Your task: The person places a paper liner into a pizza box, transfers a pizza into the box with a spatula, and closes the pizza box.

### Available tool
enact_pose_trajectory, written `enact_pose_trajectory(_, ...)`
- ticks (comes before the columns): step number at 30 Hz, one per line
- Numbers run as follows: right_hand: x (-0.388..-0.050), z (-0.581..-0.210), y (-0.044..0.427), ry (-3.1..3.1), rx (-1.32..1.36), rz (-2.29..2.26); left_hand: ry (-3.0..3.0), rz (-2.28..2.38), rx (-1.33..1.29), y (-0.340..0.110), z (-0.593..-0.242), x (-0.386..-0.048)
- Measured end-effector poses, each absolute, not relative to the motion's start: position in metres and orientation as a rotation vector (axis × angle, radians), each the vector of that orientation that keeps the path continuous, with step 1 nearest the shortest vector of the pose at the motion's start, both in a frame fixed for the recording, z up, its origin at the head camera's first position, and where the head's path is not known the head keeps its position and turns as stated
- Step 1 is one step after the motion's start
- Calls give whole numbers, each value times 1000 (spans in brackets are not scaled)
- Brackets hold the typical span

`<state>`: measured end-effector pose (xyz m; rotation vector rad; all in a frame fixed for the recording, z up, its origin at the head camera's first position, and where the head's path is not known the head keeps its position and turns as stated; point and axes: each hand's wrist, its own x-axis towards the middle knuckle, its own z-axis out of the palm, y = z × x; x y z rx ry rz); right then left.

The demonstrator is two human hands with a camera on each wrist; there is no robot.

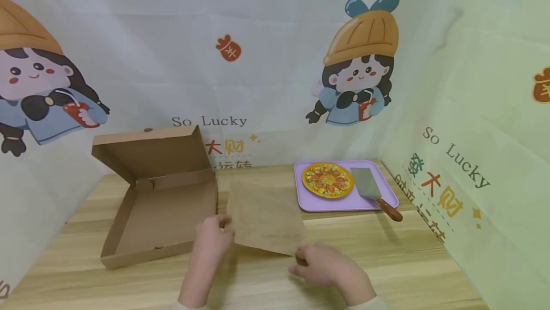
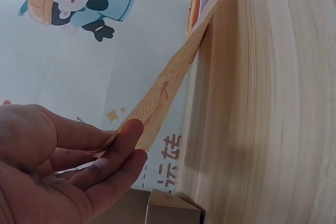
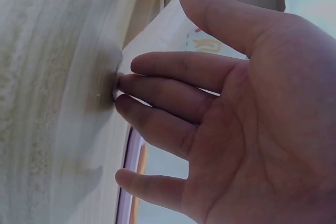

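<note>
A brown sheet of paper [image 1: 266,217] is tilted over the table, its near edge raised. In the left wrist view, printed marks show on the paper [image 2: 165,87]. My left hand [image 1: 213,236] pinches its left corner between thumb and fingers, close to the open pizza box [image 1: 172,214]. At the near right corner, my right hand [image 1: 324,264] touches the sheet with its fingertips. The right wrist view shows that hand [image 3: 231,103] with its thumb apart from the fingers and the palm bare.
A lilac tray [image 1: 307,204] stands at the back right, bearing a toy pizza [image 1: 328,180] and a spatula [image 1: 367,183] whose wooden handle sticks out over the near rim. The box's lid [image 1: 165,155] stands raised near the patterned curtain [image 1: 275,76]. Wood-grain table [image 1: 412,262] lies around them.
</note>
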<state>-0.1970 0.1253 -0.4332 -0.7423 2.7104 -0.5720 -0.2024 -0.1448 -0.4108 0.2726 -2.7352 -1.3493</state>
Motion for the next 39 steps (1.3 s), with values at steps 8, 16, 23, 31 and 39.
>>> enact_pose_trajectory(8,-195,-430,124,2678,-739,-586,-2651,-1350,309,-148,-411,-193)
enact_pose_trajectory(16,-192,-425,126,2674,-707,-616,-2623,-1379,355,-165,-405,-187)
enact_pose_trajectory(23,-192,-415,129,2720,-659,-673,-2640,-1363,386,-178,-404,-185)
enact_pose_trajectory(31,-193,-411,135,2762,-645,-700,-2663,-1293,411,-195,-405,-184)
enact_pose_trajectory(39,-195,-414,137,2740,-657,-724,-2671,-1239,429,-213,-413,-189)
